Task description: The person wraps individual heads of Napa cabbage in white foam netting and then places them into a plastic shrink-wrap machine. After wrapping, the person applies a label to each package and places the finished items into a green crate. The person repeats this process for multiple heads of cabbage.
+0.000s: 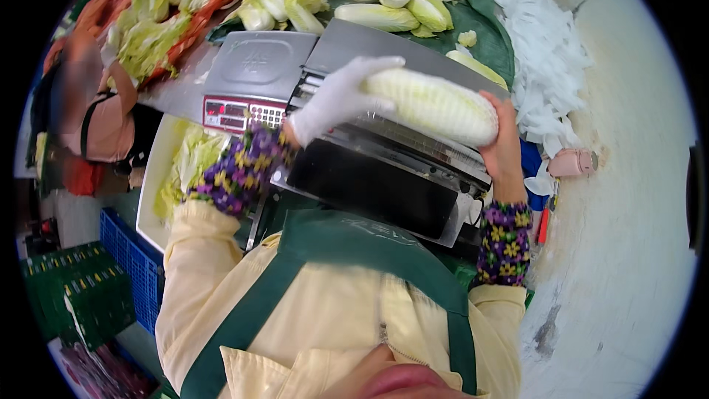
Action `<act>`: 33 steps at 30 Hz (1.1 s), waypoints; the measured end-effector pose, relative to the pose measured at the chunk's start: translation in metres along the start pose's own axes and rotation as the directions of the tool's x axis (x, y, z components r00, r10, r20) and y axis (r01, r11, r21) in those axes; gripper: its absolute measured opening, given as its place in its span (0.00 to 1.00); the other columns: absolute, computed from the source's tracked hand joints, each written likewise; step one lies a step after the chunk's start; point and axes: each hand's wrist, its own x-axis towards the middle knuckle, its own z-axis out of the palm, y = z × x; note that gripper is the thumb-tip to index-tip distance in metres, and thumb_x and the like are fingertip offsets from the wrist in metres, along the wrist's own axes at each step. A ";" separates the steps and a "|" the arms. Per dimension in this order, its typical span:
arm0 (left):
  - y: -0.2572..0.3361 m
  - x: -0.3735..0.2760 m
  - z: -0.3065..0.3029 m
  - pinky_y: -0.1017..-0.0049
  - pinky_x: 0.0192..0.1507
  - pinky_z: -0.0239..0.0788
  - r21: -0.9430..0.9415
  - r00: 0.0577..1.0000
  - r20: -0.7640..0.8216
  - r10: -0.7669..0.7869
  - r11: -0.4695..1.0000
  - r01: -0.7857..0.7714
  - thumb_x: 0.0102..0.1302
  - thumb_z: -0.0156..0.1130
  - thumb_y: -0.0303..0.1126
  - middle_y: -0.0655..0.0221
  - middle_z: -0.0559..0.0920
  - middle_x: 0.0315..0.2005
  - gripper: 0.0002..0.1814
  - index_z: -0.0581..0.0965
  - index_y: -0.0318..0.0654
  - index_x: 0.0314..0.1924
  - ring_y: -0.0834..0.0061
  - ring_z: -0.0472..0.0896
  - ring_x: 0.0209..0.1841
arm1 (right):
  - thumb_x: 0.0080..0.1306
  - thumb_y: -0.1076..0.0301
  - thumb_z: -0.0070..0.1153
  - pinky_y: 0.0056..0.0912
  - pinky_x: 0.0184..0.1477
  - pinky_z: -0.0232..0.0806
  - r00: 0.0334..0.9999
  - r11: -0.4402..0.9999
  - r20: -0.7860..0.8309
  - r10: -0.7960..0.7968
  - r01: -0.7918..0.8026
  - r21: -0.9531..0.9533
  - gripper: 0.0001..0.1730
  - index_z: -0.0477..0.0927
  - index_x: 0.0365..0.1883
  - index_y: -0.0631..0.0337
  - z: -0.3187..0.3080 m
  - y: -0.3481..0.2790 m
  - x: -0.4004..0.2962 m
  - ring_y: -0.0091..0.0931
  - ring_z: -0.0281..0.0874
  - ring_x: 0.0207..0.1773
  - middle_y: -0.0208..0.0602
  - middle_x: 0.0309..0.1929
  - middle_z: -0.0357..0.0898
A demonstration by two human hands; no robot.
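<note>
Between my hands is a long napa cabbage [432,102], held tilted above a metal machine. A fine white net-like pattern covers its surface; whether this is a net sleeve I cannot tell. My left hand [349,91], in a white glove, is around its left end, fingers above and thumb below. The bare right hand [501,133] cups the right end. Beneath the cabbage runs the slotted edge of the machine, with a flat grey metal plate [365,47] behind and a dark panel [371,185] nearest my apron.
Left of the machine stands a digital scale [260,61], beside a white tub [149,183] of leaves. Several cabbages [388,16] lie behind on green cloth. White netting [543,55] and a pink bottle [573,162] are at right. Another person [105,116] works at left near blue crates [130,266].
</note>
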 end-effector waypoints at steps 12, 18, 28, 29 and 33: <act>-0.121 0.094 0.055 0.73 0.57 0.66 -0.390 0.949 0.078 -0.305 0.867 0.311 0.72 0.53 0.52 0.57 0.80 0.54 0.25 0.80 0.44 0.57 0.68 0.78 0.55 | 0.75 0.62 0.45 0.22 0.52 0.64 0.940 0.844 -0.161 -0.301 0.185 -0.503 0.17 0.78 0.50 0.65 -0.030 0.048 0.094 0.19 0.73 0.48 0.30 0.45 0.78; -0.128 0.100 0.061 0.72 0.59 0.66 -0.332 0.843 0.264 -0.468 0.777 0.535 0.74 0.48 0.53 0.59 0.85 0.46 0.27 0.85 0.38 0.47 0.66 0.81 0.52 | 0.75 0.60 0.46 0.25 0.55 0.64 0.912 0.782 -0.208 -0.354 0.167 -0.600 0.19 0.78 0.51 0.66 -0.035 0.059 0.081 0.24 0.74 0.50 0.35 0.48 0.79; -0.122 0.019 -0.061 0.68 0.39 0.75 0.579 0.902 0.310 0.300 0.693 -0.429 0.61 0.66 0.28 0.67 0.82 0.47 0.26 0.77 0.54 0.60 0.65 0.83 0.38 | 0.54 0.66 0.69 0.38 0.54 0.67 0.802 -0.520 0.555 -0.221 0.384 -0.763 0.30 0.77 0.57 0.47 -0.099 -0.021 -0.013 0.36 0.73 0.55 0.35 0.54 0.74; -0.124 0.010 -0.068 0.68 0.38 0.76 0.592 0.897 0.376 0.234 0.684 -0.427 0.60 0.66 0.29 0.67 0.82 0.47 0.27 0.76 0.55 0.61 0.65 0.83 0.38 | 0.53 0.66 0.69 0.38 0.53 0.66 0.814 -0.578 0.565 -0.136 0.398 -0.713 0.32 0.76 0.58 0.45 -0.106 -0.023 -0.022 0.35 0.73 0.55 0.35 0.54 0.74; -0.101 0.006 -0.062 0.67 0.35 0.77 0.599 0.814 0.560 0.156 0.602 -0.528 0.58 0.66 0.32 0.66 0.82 0.48 0.30 0.74 0.57 0.62 0.64 0.84 0.36 | 0.52 0.66 0.66 0.35 0.49 0.64 0.778 -0.698 0.624 0.076 0.489 -0.524 0.32 0.73 0.57 0.40 -0.118 -0.014 -0.035 0.30 0.72 0.52 0.30 0.49 0.72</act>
